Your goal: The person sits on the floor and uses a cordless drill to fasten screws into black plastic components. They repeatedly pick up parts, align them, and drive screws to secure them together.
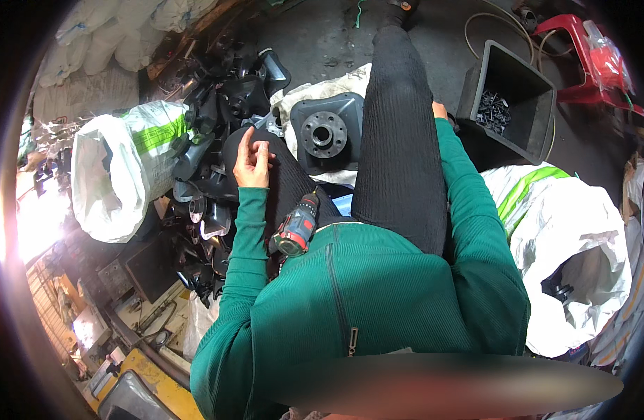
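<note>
My left hand (253, 162) is raised over my left thigh, the index finger stretched out and the other fingers partly bent, with nothing visible in it. My right hand (439, 110) is beyond my right thigh, beside the grey bin; its fingers are mostly hidden. Between my legs a square black part with a round, holed metal flange (324, 134) lies on a white cloth (292, 94). A cordless drill (297, 227) rests on my lap, its bit pointing away from me.
Black moulded parts (206, 168) are heaped at the left beside an open white sack (112, 171). At the right stand the grey bin (521, 66) holding many screws (493, 112), another white sack (581, 231) and a red stool (570, 31).
</note>
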The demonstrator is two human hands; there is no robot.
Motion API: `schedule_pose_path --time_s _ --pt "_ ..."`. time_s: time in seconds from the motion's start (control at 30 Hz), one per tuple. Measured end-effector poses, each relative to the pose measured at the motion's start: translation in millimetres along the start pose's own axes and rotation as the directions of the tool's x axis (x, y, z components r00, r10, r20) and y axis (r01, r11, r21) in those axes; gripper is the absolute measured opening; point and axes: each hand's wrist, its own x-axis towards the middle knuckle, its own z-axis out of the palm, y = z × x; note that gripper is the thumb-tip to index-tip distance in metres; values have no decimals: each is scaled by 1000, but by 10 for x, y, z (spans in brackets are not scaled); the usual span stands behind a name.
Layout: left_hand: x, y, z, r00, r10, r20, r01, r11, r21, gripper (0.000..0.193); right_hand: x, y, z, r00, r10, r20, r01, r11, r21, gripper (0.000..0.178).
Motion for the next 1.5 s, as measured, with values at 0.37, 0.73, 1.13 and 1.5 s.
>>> schedule_pose_path --time_s 0.37,0.73,1.13,1.5 --pt "38 -71 -22 999 -28 45 31 998 -53 44 -767 -196 -712 976 33 216 -213 377 902 22" --pt "-193 1130 676 857 203 473 -138 976 -168 33 -2090 -880 -1863 856 -515 46 -289 -403 868 23" --pt "-566 1025 722 633 569 525 -711 695 104 29 -3150 -2081 -1224 594 -677 434 -655 -93 750 21" --pt "-608 876 465 780 388 491 -538 817 209 20 -3187 -2188 -950 669 -634 389 -509 -9 861 19"
